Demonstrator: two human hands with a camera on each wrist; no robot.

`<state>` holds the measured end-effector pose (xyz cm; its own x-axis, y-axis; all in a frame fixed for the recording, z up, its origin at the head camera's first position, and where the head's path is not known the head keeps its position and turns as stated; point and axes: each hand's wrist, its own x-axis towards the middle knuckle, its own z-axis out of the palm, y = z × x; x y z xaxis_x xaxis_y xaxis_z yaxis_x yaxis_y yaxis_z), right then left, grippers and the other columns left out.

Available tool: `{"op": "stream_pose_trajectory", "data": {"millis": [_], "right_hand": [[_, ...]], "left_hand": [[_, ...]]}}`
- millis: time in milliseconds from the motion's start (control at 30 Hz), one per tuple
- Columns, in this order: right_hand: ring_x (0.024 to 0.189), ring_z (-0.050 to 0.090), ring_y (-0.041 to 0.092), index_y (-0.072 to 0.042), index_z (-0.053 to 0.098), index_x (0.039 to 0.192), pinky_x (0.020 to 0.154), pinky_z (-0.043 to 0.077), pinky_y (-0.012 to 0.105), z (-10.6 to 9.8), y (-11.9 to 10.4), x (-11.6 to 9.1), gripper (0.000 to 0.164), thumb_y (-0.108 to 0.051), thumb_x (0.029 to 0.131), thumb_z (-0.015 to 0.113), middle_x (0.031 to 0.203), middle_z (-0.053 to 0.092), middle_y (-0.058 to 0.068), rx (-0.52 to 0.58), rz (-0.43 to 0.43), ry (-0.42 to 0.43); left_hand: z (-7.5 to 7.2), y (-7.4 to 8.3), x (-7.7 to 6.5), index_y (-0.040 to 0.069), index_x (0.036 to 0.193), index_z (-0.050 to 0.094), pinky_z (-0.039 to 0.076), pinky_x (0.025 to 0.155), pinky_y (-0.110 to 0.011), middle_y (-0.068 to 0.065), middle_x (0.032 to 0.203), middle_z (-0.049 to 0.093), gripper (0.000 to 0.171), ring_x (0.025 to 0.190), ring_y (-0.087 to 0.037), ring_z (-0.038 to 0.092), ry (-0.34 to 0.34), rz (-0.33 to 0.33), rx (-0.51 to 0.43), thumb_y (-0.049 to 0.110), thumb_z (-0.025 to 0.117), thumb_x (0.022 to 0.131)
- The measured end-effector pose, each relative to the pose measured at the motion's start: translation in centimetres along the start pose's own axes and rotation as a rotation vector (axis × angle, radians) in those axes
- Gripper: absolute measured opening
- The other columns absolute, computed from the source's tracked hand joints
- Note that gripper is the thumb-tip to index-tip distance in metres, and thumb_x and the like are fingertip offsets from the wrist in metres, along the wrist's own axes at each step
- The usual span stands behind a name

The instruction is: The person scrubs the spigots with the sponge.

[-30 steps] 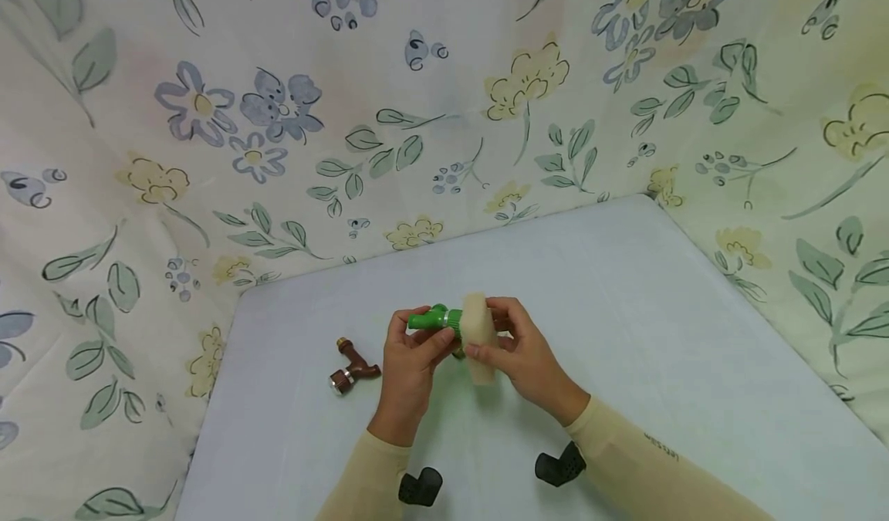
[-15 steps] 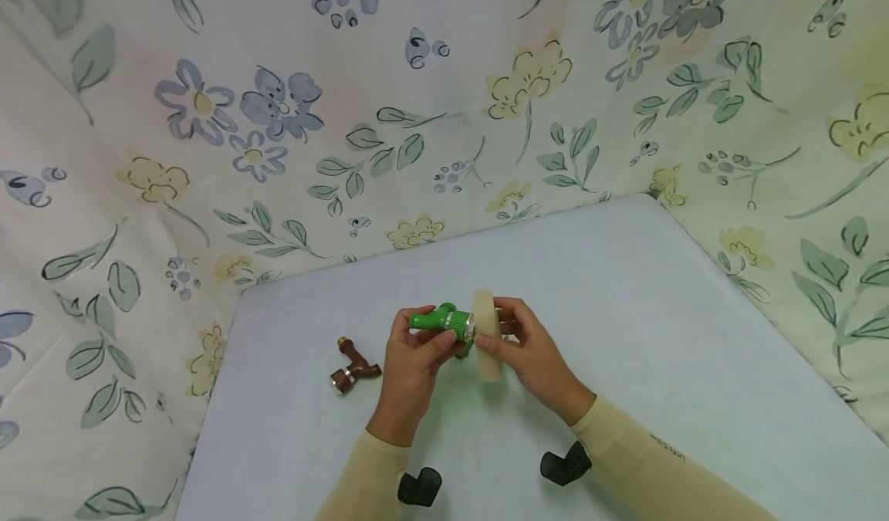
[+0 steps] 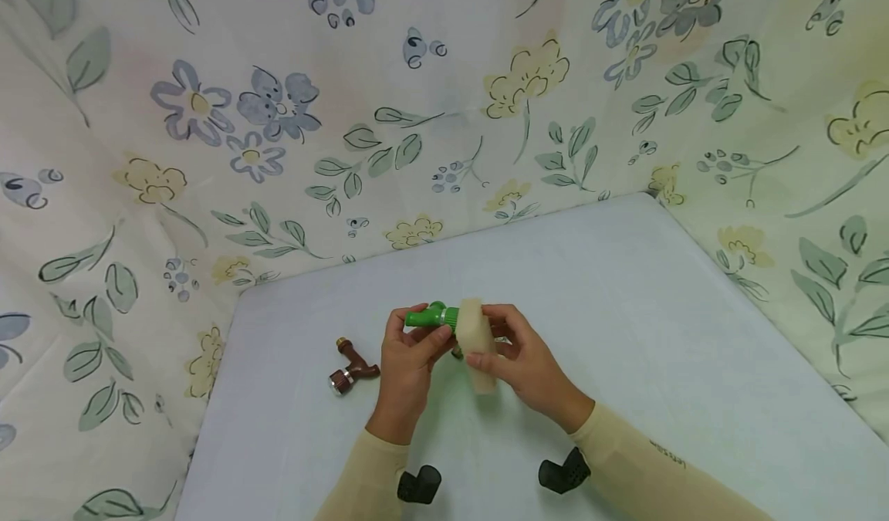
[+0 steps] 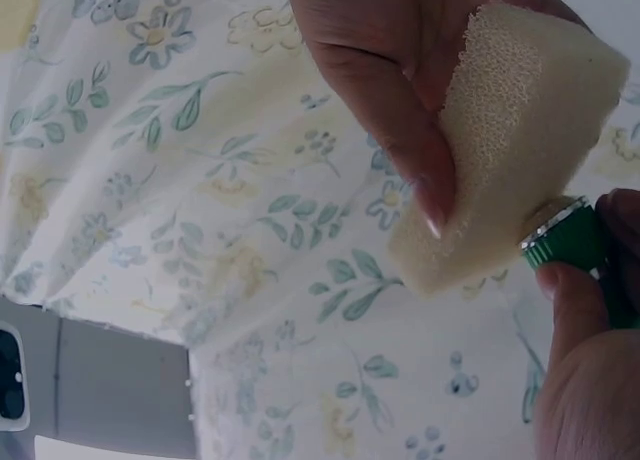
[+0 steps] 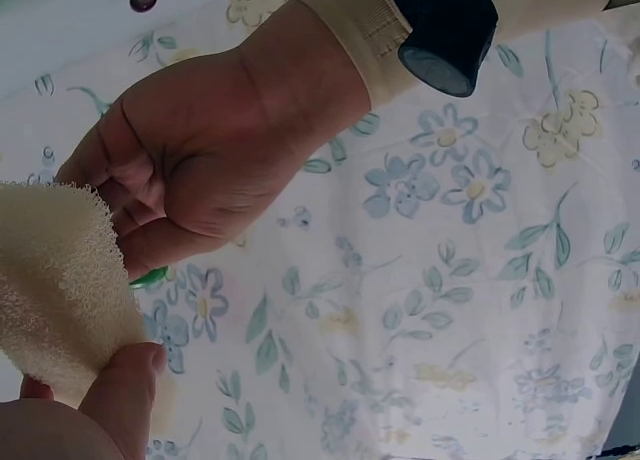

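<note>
Starting at the left, we see a brown tap fitting [image 3: 353, 368] lying on the pale blue table [image 3: 660, 328], apart from the hands and touched by neither. Just right of it our left hand [image 3: 410, 359] is raised above the table, fingers and thumb curled round a green nozzle [image 3: 434, 317] so that its body lies roughly level with the ridged, metal-rimmed end turned to the right. We judge it is held this way to steady that end and offer it to the sponge. In the left wrist view the silver rim of the nozzle sits right against the sponge, touching its face.

Further right, our right hand [image 3: 517, 359] pinches a cream sponge [image 3: 475, 343] between thumb and fingers, standing it on edge so its broad face meets the nozzle's end; that seems the reason for the upright hold. The thumb lies along the near side, the fingers behind, wrist bent slightly inward.

Both forearms, in beige sleeves [image 3: 646, 467], angle in from the bottom edge, each wearing a black wrist camera [image 3: 564, 471]. Flowered cloth [image 3: 278, 120] walls the table on three sides.
</note>
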<state>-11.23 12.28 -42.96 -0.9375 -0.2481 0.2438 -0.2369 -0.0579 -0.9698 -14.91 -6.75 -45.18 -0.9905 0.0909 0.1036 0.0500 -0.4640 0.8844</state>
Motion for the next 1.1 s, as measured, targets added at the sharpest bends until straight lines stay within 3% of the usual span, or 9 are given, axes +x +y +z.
{"op": "stream_pose_trajectory", "data": {"millis": [367,600,800,933,1100], "right_hand": [[0.109,0.047,0.033,-0.014,0.043,0.134,0.09,0.046,0.051,0.0,0.4,0.3,0.057,-0.011,0.086,0.073,0.123,0.049,0.009,-0.059,-0.032,0.011],[0.107,0.049,0.028,-0.026,0.044,0.133,0.086,0.05,0.045,-0.9,3.5,1.0,0.054,-0.026,0.087,0.073,0.121,0.049,0.007,-0.042,0.038,0.052],[0.106,0.05,0.028,-0.027,0.045,0.134,0.084,0.049,0.044,-1.0,3.9,0.9,0.052,-0.031,0.089,0.07,0.121,0.05,0.007,-0.045,0.074,0.057],[0.107,0.049,0.029,-0.025,0.045,0.134,0.085,0.048,0.045,-0.6,3.4,0.6,0.05,-0.028,0.09,0.069,0.122,0.05,0.008,-0.037,0.095,0.058],[0.109,0.049,0.033,-0.019,0.044,0.134,0.087,0.05,0.043,0.2,1.5,0.2,0.051,-0.02,0.09,0.07,0.122,0.049,0.012,0.0,0.077,0.033]], "left_hand": [[-0.2,-0.1,-0.2,0.001,0.126,0.04,0.05,0.087,-0.05,-0.025,0.121,0.055,0.058,0.104,-0.034,0.061,-0.007,-0.022,-0.034,-0.001,0.075,0.08],[-0.5,0.0,-0.5,0.004,0.127,0.04,0.052,0.085,-0.047,-0.026,0.127,0.052,0.051,0.108,-0.036,0.059,-0.084,-0.03,-0.006,-0.003,0.069,0.085],[-0.8,0.1,-0.6,0.004,0.127,0.04,0.052,0.085,-0.047,-0.028,0.132,0.048,0.049,0.113,-0.038,0.055,-0.14,-0.013,-0.038,-0.006,0.066,0.087],[-0.8,0.0,-0.5,0.002,0.129,0.039,0.052,0.084,-0.047,-0.027,0.13,0.05,0.051,0.111,-0.036,0.056,-0.123,-0.005,-0.025,-0.004,0.067,0.087],[-0.7,-0.1,-0.3,0.0,0.131,0.038,0.051,0.087,-0.048,-0.025,0.125,0.054,0.056,0.108,-0.034,0.059,-0.049,-0.002,-0.005,-0.002,0.07,0.085]]}}
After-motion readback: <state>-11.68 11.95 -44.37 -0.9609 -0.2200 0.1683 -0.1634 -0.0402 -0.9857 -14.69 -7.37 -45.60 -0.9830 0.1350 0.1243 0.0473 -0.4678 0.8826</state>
